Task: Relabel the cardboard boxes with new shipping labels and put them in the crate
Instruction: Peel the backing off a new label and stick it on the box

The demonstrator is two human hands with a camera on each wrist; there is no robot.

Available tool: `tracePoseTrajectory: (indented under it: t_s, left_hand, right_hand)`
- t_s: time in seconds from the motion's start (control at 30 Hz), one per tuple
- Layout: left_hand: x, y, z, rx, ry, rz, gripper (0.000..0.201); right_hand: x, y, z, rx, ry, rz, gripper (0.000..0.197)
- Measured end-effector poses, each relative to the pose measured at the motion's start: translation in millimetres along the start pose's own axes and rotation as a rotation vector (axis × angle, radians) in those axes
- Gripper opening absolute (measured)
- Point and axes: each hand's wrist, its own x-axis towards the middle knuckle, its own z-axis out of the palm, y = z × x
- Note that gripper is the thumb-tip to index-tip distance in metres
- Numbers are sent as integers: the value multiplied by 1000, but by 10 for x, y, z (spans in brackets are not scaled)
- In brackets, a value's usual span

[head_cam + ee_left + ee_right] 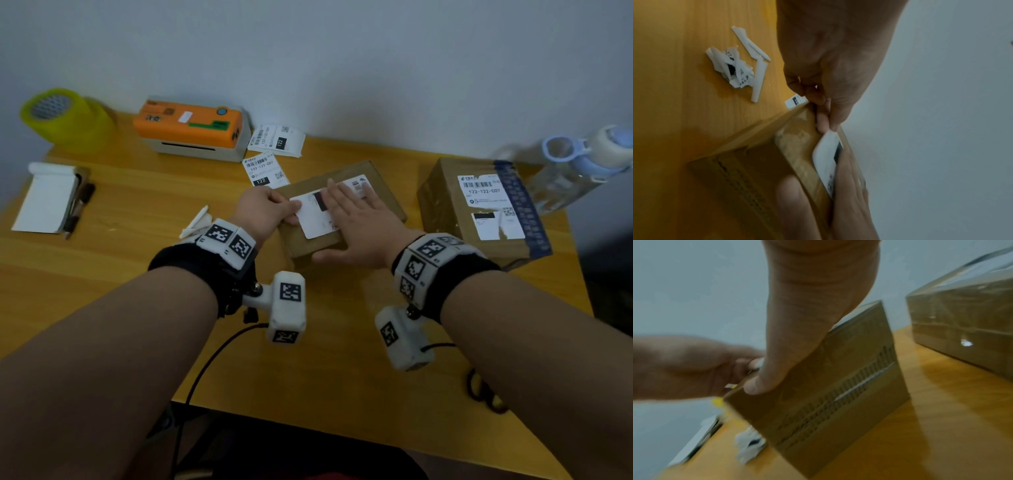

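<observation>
- The small cardboard box [339,212] sits on the worktop [171,212] just left of the larger labelled box [479,212]; it looks light and stiff, best taken by its side walls.
- The left hand [263,209] pinches the left edge of the new shipping label [315,216], a thin, floppy sheet likely to wrinkle.
- The right hand [363,222] lies flat, fingers spread, pressing label and box top, thumb over the near edge.
- The label's print is partly covered and blurred; no crate shows.
</observation>
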Motion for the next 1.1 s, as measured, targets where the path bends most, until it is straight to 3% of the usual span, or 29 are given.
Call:
tracePoseTrajectory:
  t_s: [0.23,0.43,0.53,0.63,0.73,0.87,0.97,1.1]
  left_hand:
    - [42,-108,-121,29,-26,-48,22]
    - [74,-152,-104,43,-71,3,21]
    - [58,-131,-129,21,-105,29,21]
    - [60,36,-108,309,-85,92,5]
    - [60,305,-21,622,58,255,19]
    - [49,568,174,867,80,531,34]
    - [50,539,334,953,21,532,45]
    - [-26,209,529,1061,-101,397,50]
  right_hand:
    - [-25,51,71,12,47,87,116]
    - [168,-427,29,7,57,-80,110]
    - [189,-414,2,1,26,-104,109]
    - [45,-176,-95,22,38,-110,102]
    - [-111,68,-139,32,122,-23,83]
    - [-137,385,-255,67,189,214,68]
    - [-72,440,-311,33,223,230,64]
    - [-51,299,-61,80,156,224,54]
